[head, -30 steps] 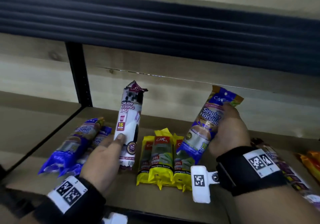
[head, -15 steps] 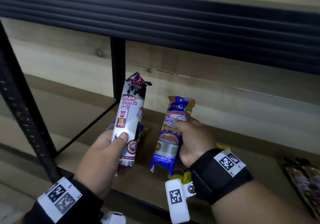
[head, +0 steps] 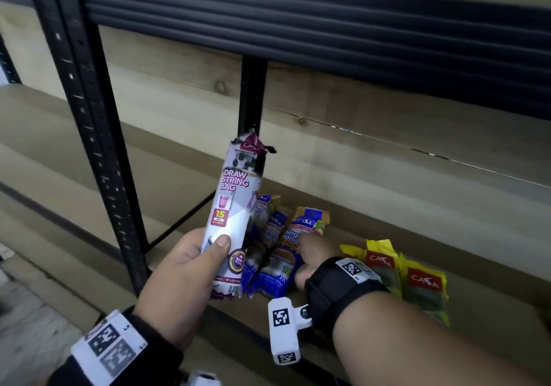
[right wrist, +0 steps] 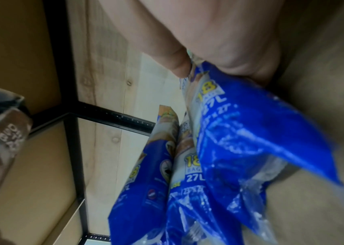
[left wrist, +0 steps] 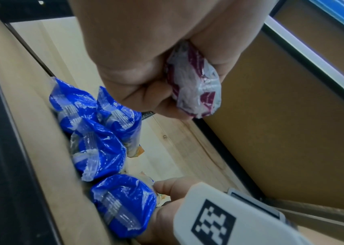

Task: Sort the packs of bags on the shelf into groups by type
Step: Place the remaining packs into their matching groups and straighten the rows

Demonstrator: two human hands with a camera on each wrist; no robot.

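Note:
My left hand [head: 215, 244] grips a white "Draw String Bag" pack [head: 231, 206] and holds it upright above the shelf's left end; its crimped bottom end [left wrist: 194, 86] sticks out of my fist. My right hand [head: 308, 247] grips a blue "Singlet Handle" pack [head: 287, 254], thumb [right wrist: 179, 66] on its front, low on the shelf board [head: 492, 266]. This held blue pack [right wrist: 240, 132] lies against several other blue packs [head: 268, 227] [right wrist: 145, 182] [left wrist: 95, 149]. Yellow packs [head: 417, 284] lie to the right of my right wrist.
A black upright post [head: 98, 147] stands at the shelf's front left corner, another [head: 252, 96] at the back. The dark beam of the shelf above [head: 328, 27] hangs overhead. Bare board stretches right of the yellow packs and in the bay to the left [head: 44, 135].
My right hand carried its blue pack left and down to the other blue packs. My left hand kept the white pack upright. The view swung left.

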